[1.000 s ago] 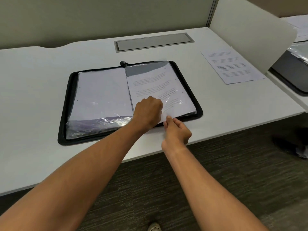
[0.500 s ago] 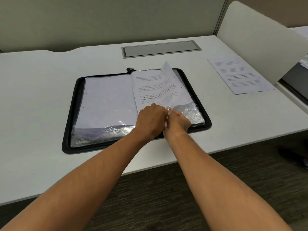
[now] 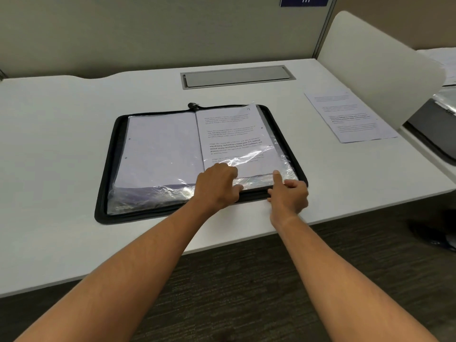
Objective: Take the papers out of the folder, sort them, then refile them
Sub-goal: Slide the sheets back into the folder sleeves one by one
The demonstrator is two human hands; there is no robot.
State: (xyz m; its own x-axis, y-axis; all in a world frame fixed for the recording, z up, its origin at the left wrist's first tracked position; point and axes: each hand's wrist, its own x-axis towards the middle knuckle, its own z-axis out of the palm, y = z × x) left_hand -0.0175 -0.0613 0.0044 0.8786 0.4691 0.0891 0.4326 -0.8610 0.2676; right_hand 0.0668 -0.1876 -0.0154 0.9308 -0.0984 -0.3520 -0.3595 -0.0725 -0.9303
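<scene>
Both hands at the near edge of the open folder, on its right-hand page.

The folder lies flat on the white desk. Left hand, fingers curled, presses the printed sheet in its clear sleeve; whether it pinches the sheet I cannot tell. Right hand rests at the sleeve's near corner, forefinger straight and touching it. A loose sheet lies well apart to the right.

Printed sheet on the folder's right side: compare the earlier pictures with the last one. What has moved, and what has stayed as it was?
The printed sheet, whose top corner was lifted and curled half a second ago, now lies flat. The hands, bunched together then, have parted: the left hand rests at the sleeve's bottom edge, the right hand at its lower right corner, forefinger extended. The folder and the loose page stayed put.
</scene>
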